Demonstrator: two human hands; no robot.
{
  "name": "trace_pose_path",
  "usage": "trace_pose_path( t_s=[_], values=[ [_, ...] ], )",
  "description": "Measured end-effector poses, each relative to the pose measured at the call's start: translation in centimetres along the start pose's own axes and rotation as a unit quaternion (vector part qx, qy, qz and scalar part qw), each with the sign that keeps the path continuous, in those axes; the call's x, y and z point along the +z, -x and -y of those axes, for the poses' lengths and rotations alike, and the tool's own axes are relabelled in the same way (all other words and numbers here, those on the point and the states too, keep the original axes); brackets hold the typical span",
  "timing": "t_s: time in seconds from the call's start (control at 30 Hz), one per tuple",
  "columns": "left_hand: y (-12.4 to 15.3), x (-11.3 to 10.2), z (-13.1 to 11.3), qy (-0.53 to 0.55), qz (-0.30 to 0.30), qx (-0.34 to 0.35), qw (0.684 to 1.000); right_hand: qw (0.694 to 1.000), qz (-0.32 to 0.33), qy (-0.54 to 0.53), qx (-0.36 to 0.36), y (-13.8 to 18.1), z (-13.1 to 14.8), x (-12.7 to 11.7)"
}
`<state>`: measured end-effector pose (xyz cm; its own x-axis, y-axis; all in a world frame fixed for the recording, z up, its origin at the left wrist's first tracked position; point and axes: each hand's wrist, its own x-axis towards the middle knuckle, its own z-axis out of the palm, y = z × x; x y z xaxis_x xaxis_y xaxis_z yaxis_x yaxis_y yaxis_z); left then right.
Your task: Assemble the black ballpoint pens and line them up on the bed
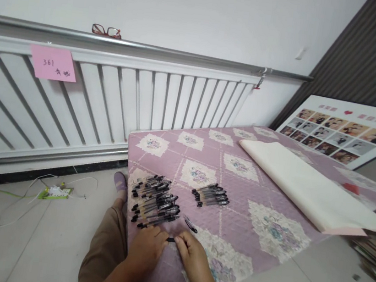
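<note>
My left hand (pixel 149 246) and my right hand (pixel 193 252) meet close together at the near edge of the bed-like surface. Fingers of both are closed around a dark pen (pixel 171 239), of which only a short black middle part shows between them. Just beyond my right fingertips lies a short black piece with a clip (pixel 191 224), like a pen cap. Ahead of my left hand is a large loose pile of black capped pens (pixel 157 201). A smaller group of pens (pixel 211 195) lies side by side further right.
A purple floral cover (pixel 178 158) spreads under everything. A folded cream sheet (pixel 293 182) lies on its right part, near a framed photo board (pixel 342 129). Behind stands a white radiator (pixel 169 97). A power strip (pixel 58 192) with cables is on the floor at left.
</note>
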<state>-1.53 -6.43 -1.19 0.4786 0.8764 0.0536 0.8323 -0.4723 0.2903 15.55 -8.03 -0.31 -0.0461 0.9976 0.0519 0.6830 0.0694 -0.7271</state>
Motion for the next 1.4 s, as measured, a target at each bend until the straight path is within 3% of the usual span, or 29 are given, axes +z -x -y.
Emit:
trace_pose_path(
  t_s=[0.3, 0.57, 0.9, 1.17, 1.4],
  values=[
    [0.13, -0.24, -0.19, 0.015, 0.003, -0.023, 1.000, 0.992, 0.012, -0.124, 0.017, 0.10, -0.14, -0.68],
    [0.13, -0.71, -0.30, 0.012, 0.009, -0.026, 1.000, 0.999, 0.010, -0.036, 0.004, -0.23, 0.30, -0.59],
    [0.25, -0.78, -0.43, 0.009, 0.015, -0.026, 1.000, 0.982, 0.033, -0.184, 0.027, -0.17, -0.04, -0.89],
    [0.22, -0.57, -0.32, 0.015, -0.001, -0.022, 1.000, 0.995, -0.002, -0.094, 0.018, -0.34, 0.04, -0.43],
    [0.26, -0.37, -0.25, 0.010, 0.000, -0.015, 1.000, 0.984, 0.036, -0.173, 0.024, -0.27, -0.32, -0.78]
  ],
)
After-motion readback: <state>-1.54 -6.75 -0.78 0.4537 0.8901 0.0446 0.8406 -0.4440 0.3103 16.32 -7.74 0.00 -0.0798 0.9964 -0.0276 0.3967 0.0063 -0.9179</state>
